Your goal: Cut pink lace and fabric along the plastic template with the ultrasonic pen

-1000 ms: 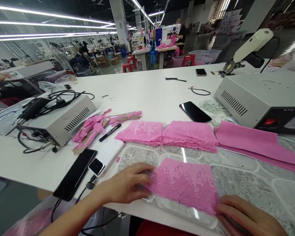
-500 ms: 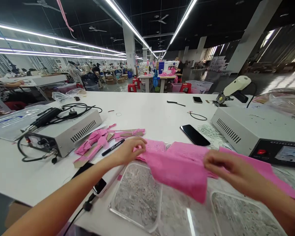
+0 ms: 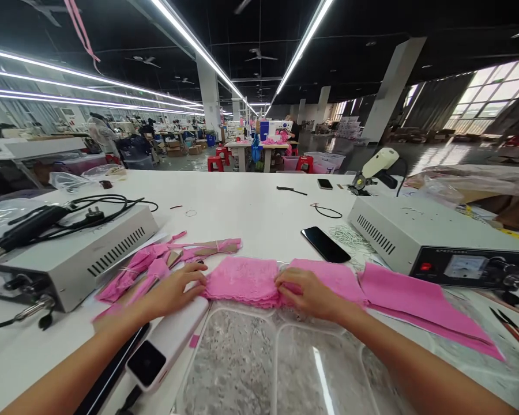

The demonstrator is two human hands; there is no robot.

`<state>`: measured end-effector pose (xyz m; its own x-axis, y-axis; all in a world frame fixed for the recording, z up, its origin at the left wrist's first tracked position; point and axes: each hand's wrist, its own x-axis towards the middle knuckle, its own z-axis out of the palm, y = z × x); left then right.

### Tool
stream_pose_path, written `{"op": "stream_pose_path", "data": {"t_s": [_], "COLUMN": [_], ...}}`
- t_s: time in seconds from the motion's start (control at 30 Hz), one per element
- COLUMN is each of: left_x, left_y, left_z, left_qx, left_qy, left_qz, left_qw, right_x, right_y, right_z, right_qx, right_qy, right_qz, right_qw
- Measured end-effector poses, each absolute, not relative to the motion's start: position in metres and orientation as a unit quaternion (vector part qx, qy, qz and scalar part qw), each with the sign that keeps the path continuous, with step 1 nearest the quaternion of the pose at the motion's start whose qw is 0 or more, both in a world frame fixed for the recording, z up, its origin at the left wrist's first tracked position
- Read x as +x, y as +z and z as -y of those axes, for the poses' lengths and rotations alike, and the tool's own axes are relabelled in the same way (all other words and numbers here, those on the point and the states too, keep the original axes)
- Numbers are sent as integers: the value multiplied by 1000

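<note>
A stack of pink lace-edged fabric (image 3: 244, 279) lies between my hands at the near side of the white table. My left hand (image 3: 184, 288) pinches its left edge. At its right edge, my right hand (image 3: 303, 288) has fingers closed on the pink fabric. Another pink stack (image 3: 335, 278) lies just right of and partly behind my right hand. Farther right is a smooth pink piece (image 3: 415, 297). Tied pink strips (image 3: 147, 265) lie left of my left hand.
Grey machines stand left (image 3: 95, 248) and right (image 3: 436, 230). A phone (image 3: 326, 244) lies beyond the fabric. A white device (image 3: 168, 343) is beside my left forearm; clear trays (image 3: 277, 369) are in front. Scissors (image 3: 512, 328) lie far right.
My right hand has moved left, closer to my left hand. The pink piece that hung between the hands now lies flat on the left stack. The view has shifted right.
</note>
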<state>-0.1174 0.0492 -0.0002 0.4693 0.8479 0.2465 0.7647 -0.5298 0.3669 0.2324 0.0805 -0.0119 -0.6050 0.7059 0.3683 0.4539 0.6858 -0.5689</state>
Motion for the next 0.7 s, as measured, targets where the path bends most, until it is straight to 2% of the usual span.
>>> {"op": "stream_pose_path", "data": {"t_s": [0.17, 0.37, 0.53, 0.7], "left_x": [-51, 49, 67, 62], "left_y": [9, -3, -11, -9], "left_z": [-60, -91, -103, -104], "left_qx": [880, 905, 903, 884], "left_qy": [207, 143, 102, 115], "left_qz": [-413, -377, -381, -403], "left_qw": [108, 137, 171, 208], "right_x": [293, 326, 329, 333], "right_y": [-6, -20, -32, -36], "right_z": [-81, -71, -72, -80], "right_qx": [-439, -466, -471, -485], "right_qy": [195, 206, 220, 238], "right_qz": [810, 805, 797, 782], "right_qw": [335, 304, 306, 311]}}
